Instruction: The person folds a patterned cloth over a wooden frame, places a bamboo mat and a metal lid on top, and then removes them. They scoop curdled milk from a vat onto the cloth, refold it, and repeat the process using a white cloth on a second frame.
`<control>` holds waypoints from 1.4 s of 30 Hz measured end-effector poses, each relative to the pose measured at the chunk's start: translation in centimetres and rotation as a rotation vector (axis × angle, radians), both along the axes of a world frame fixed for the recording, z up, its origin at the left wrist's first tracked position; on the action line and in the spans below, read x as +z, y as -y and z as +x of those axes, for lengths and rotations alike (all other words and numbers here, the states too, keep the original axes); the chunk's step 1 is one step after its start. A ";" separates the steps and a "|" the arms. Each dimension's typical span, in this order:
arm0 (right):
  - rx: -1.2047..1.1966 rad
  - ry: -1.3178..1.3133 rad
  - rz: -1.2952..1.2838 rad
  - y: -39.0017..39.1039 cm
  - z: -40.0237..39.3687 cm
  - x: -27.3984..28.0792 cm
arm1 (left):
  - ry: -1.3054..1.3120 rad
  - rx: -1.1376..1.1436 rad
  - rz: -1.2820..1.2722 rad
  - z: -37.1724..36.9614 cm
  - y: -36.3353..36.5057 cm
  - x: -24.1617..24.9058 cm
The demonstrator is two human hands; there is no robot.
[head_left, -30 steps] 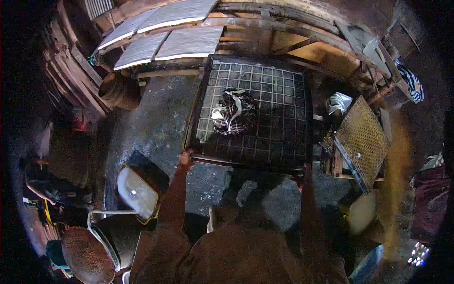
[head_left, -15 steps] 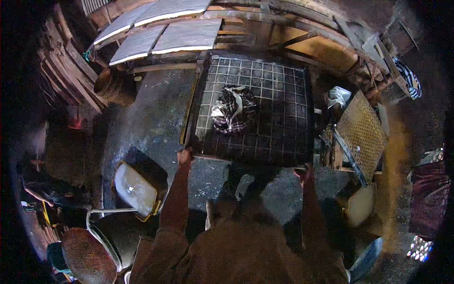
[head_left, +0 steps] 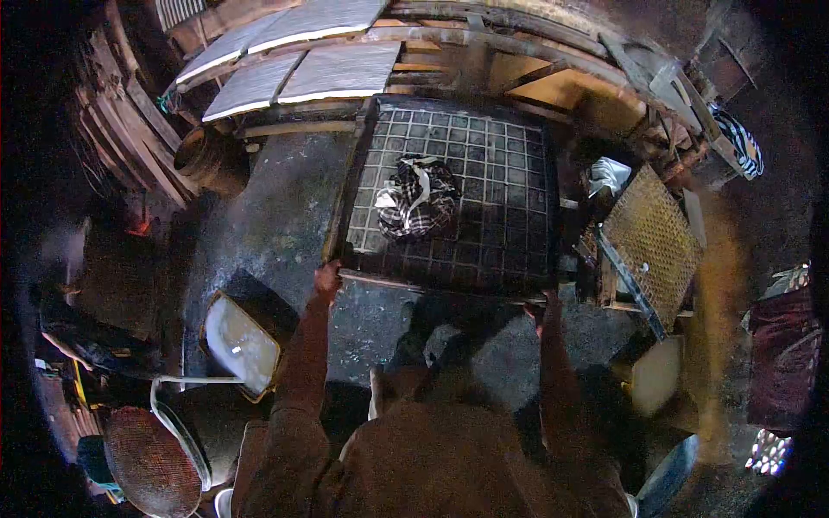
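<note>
My left hand (head_left: 328, 277) is closed round the near left corner of a large dark square frame (head_left: 449, 287) with a grid of pale bars across it. My right hand (head_left: 541, 312) holds the near edge by the right corner; its fingers are partly in shadow. Both arms reach forward in brown sleeves. A crumpled plaid cloth (head_left: 420, 200), dark with white parts, lies on the grid left of its middle.
Pale flat panels (head_left: 337, 71) rest on wooden rails at the back. A round rusty container (head_left: 207, 160) stands left, and a light-topped seat (head_left: 242, 345) nearer me. At right a woven panel (head_left: 654, 242) leans over a wooden frame. A round mesh sieve (head_left: 154, 464) is lower left.
The frame has shifted a little to the left with both my hands on it, carrying the plaid cloth. A yellowish strip along its left side is now mostly covered.
</note>
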State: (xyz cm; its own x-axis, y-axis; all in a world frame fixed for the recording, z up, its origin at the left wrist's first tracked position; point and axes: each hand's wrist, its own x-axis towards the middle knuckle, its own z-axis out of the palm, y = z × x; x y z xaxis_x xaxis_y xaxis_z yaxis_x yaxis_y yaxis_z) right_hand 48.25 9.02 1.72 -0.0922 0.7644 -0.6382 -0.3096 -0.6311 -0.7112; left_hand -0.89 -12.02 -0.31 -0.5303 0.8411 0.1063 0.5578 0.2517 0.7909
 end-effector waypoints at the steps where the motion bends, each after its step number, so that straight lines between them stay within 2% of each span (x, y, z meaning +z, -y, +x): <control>1: 0.017 0.108 -0.042 0.0 -0.9 1.0 | 0.431 0.216 -0.060 -0.2 -0.1 -0.2; 2: 0.043 0.220 -0.082 -0.4 -1.2 1.4 | 0.867 0.439 -0.115 -0.1 -0.1 -0.3; 3: 0.052 0.223 -0.077 -0.8 -0.9 0.9 | 0.871 0.446 -0.107 0.0 0.2 -0.5; 5: 0.132 0.271 -0.034 -1.5 0.4 -1.3 | 0.701 0.368 -0.134 0.0 0.9 -0.6; 6: 0.417 0.466 0.304 -3.6 4.1 -7.0 | 0.705 0.376 -0.127 -0.4 0.9 -2.0; 7: 0.660 0.866 0.742 -5.7 7.7 -12.6 | 0.940 0.336 -0.078 -1.0 0.8 -4.7; 8: 0.677 1.179 1.122 -7.7 11.0 -17.7 | 1.173 0.289 -0.025 -1.6 0.8 -6.3; 9: 0.698 1.165 1.143 -8.3 9.7 -16.4 | 1.173 0.314 -0.006 -0.7 1.2 -5.3; 11: 0.362 1.828 0.797 -8.1 5.1 -8.4 | 0.862 0.341 -0.049 3.5 0.3 -1.0; 12: 0.239 1.336 0.987 -6.8 0.7 -2.8 | 0.869 0.358 -0.033 4.5 -0.3 -0.3; 13: 0.117 0.534 1.126 -5.5 -3.9 2.9 | 0.819 0.305 -0.074 5.3 -0.8 0.1; 14: 0.084 0.006 1.165 -4.1 -8.6 8.9 | 0.771 0.249 -0.118 5.9 -1.2 0.4; 15: 0.104 0.002 1.172 -3.5 -11.5 10.3 | 0.722 0.194 -0.162 6.4 -1.4 0.5; 16: 0.294 0.265 1.142 -3.2 -13.9 11.4 | 0.677 0.144 -0.203 7.1 -1.5 0.4; 18: 0.657 0.795 1.041 -2.8 -18.2 12.9 | 1.193 0.145 0.151 8.6 -2.0 -7.8; 19: 0.828 1.064 0.968 -2.8 -19.8 13.3 | 0.996 0.069 -0.034 9.1 -2.1 -8.1; 20: 0.844 1.070 0.980 -2.8 -21.1 12.6 | 0.794 -0.010 -0.218 9.6 -2.2 -8.2; 21: 0.855 1.080 0.884 -2.9 -22.3 11.0 | 0.806 0.000 -0.206 10.7 -2.3 -8.5; 23: 0.870 1.100 0.691 -3.7 -24.0 6.7 | 1.355 0.185 0.200 12.9 -2.6 -9.3; 25: 0.878 1.121 0.600 -4.9 -23.7 4.3 | 1.438 0.160 0.189 12.7 -2.4 -7.5; 27: 0.795 0.910 0.780 -6.8 -19.9 2.7 | 1.510 0.110 0.161 11.8 -2.3 -4.1; 29: 0.709 0.693 0.949 -8.7 -15.8 2.2 | 1.479 0.060 0.397 10.9 -3.3 0.3; 30: 0.664 0.582 1.029 -9.3 -15.0 2.2 | 1.484 0.054 0.402 10.5 -4.3 2.3; 31: 0.663 0.589 1.034 -9.1 -14.9 4.8 | 0.809 0.031 0.313 10.0 -5.8 4.2; 32: 0.659 0.696 0.987 -7.9 -15.3 10.6 | 0.136 0.011 0.212 10.0 -7.3 6.2; 33: 0.652 0.802 0.938 -7.0 -15.4 15.3 | 0.140 0.009 0.220 10.6 -9.0 8.0; 35: 0.735 0.345 0.892 -7.2 -10.1 19.0 | 0.375 -0.218 0.083 12.0 -12.7 11.9; 36: 0.625 0.381 0.872 -5.8 -9.5 22.5 | 0.370 -0.239 0.090 12.9 -13.4 15.3; 38: 0.474 0.429 0.860 -3.5 -7.2 27.2 | 0.638 -0.572 0.631 14.9 -14.2 21.4; 39: 0.456 0.374 0.964 -2.7 -5.3 28.4 | 0.640 -0.616 0.635 16.4 -14.9 21.8; 40: 0.438 0.322 1.070 -1.7 -3.7 29.4 | 0.803 -0.643 0.572 18.3 -15.2 22.0; 41: 0.209 0.326 1.134 -0.2 -3.0 30.1 | 0.960 -0.664 0.496 20.2 -15.2 22.0; 42: 0.140 0.326 1.111 1.1 -2.0 30.6 | 1.112 -0.681 0.410 22.2 -15.0 21.8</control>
